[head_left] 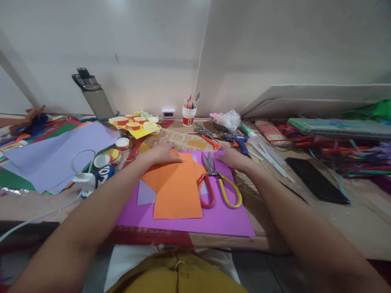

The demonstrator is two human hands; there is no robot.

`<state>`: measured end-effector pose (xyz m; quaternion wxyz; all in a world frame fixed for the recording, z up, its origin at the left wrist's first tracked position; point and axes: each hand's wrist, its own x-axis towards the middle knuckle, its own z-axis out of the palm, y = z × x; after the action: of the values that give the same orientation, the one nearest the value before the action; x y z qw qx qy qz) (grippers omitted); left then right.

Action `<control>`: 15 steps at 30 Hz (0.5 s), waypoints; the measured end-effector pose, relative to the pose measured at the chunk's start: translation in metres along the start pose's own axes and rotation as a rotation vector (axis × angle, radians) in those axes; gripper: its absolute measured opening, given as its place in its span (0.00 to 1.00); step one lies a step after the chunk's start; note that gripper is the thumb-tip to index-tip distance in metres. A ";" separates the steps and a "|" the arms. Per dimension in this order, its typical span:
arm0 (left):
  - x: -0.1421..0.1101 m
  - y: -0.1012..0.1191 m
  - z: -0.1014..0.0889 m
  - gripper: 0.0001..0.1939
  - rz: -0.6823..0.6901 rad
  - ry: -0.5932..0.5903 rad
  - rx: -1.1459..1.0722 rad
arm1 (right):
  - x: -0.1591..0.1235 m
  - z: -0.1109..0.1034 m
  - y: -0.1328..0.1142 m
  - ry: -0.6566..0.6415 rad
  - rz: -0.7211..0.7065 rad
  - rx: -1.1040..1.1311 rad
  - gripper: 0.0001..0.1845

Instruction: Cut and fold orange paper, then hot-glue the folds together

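Note:
My left hand (161, 153) lies at the far left end of the orange paper strips (177, 191), thumb stretched over the paper, fingers apart. My right hand (231, 158) rests at the far right edge of the purple sheet (183, 228), with its fingers extended and partly blurred. Between my forearms, scissors (215, 173) with one red and one yellow handle lie on the purple sheet, blades partly spread and pointing away from me. A red handle touches the orange strip. Pieces of lavender paper (146, 194) show from beneath the orange paper.
Lavender sheets (67, 154), a white plug (85, 180) and tape rolls (122, 143) lie left. Behind stand a grey bottle (97, 99) and a cup of pens (189, 115). A blue glue gun (240, 142), glue sticks (271, 158) and a black phone (316, 180) are right.

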<state>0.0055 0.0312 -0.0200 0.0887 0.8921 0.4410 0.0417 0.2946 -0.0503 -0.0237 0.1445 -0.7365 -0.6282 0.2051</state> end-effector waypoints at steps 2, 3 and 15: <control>0.000 0.002 -0.001 0.38 0.004 -0.031 0.011 | -0.002 -0.001 -0.002 -0.031 -0.006 -0.015 0.17; 0.000 0.002 -0.002 0.40 0.005 -0.051 0.000 | -0.003 -0.002 -0.003 -0.058 -0.006 -0.008 0.17; 0.004 0.018 -0.016 0.43 -0.032 -0.218 -0.048 | 0.000 -0.007 0.001 -0.123 0.006 -0.099 0.17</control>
<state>0.0193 0.0262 -0.0005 0.1579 0.8819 0.4417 -0.0466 0.2992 -0.0507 -0.0180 0.0685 -0.7308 -0.6429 0.2190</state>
